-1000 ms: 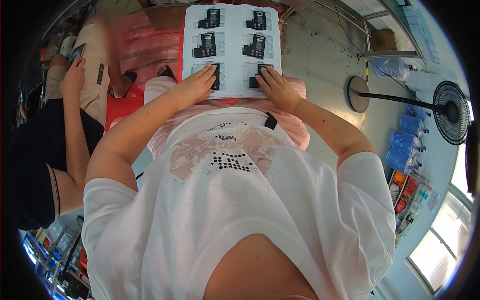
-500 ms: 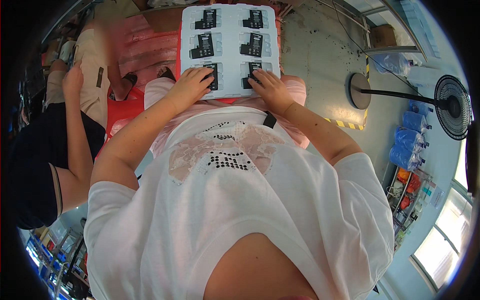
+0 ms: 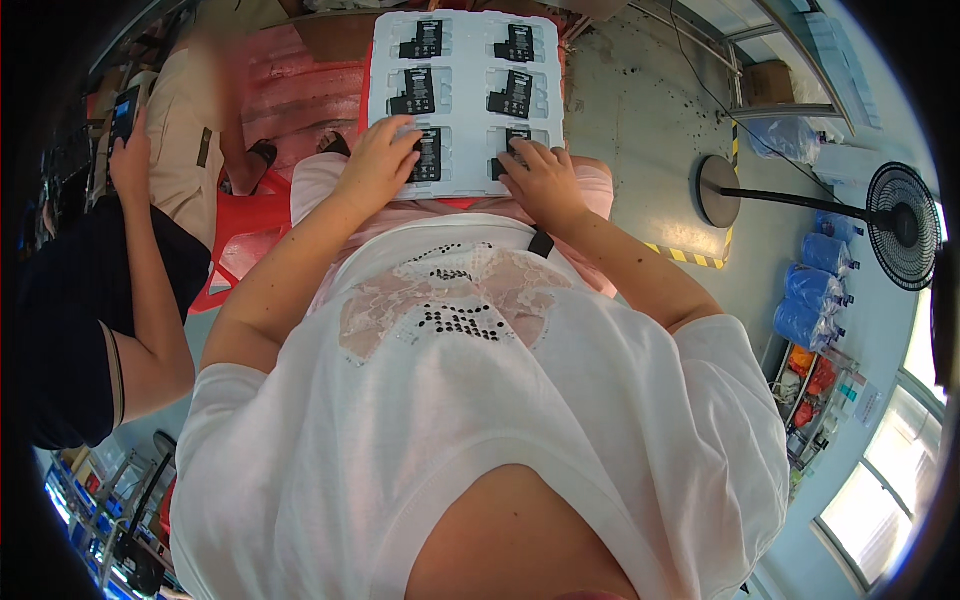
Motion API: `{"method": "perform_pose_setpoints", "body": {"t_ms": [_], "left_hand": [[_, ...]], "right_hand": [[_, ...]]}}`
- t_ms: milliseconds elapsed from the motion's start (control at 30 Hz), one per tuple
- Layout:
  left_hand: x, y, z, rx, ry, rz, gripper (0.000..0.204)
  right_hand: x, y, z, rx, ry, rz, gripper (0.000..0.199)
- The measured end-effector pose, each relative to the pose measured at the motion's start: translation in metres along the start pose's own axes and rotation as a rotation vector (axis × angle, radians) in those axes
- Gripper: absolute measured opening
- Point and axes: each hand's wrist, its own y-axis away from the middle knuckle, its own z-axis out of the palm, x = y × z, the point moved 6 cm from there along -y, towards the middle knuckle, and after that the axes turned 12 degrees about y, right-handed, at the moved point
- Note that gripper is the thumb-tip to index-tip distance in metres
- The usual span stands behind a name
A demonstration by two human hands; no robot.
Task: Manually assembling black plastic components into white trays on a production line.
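Note:
A white molded tray (image 3: 466,110) lies across my lap, with flat black battery packs in its recesses in two columns. My left hand (image 3: 380,165) rests at the tray's left edge, its fingers apart and the tips touching the left side of the near-left battery (image 3: 428,155). Over the near-right battery (image 3: 499,169) lies my right hand (image 3: 545,182), fingers bent but apart, covering part of it. Farther up the tray are the middle-left battery (image 3: 417,92), the middle-right battery (image 3: 513,95), the far-left battery (image 3: 424,41) and the far-right battery (image 3: 517,43).
A co-worker at my left holds a phone (image 3: 125,112) in one hand. A red plastic stool (image 3: 240,222) is between us. To the right, a standing fan (image 3: 903,225) rises from a round base (image 3: 718,187), near wrapped blue water bottles (image 3: 808,320).
My left fingers have drawn back left, uncovering more of the near-left battery. The tray sits slightly farther right in view. The co-worker's hand has risen, and a phone now shows in it.

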Motion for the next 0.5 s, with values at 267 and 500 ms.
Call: {"method": "perform_pose_setpoints", "body": {"t_ms": [267,500], "left_hand": [[-0.003,0.009,-0.007,0.121,0.031,-0.066,0.025],[-0.025,-0.008,-0.009,0.201,-0.139,-0.126,0.027]], "right_hand": [[0.001,0.014,0.008,0.037,0.121,-0.008,0.035],[0.012,-0.012,-0.008,-0.004,-0.07,0.214,0.025]]}}
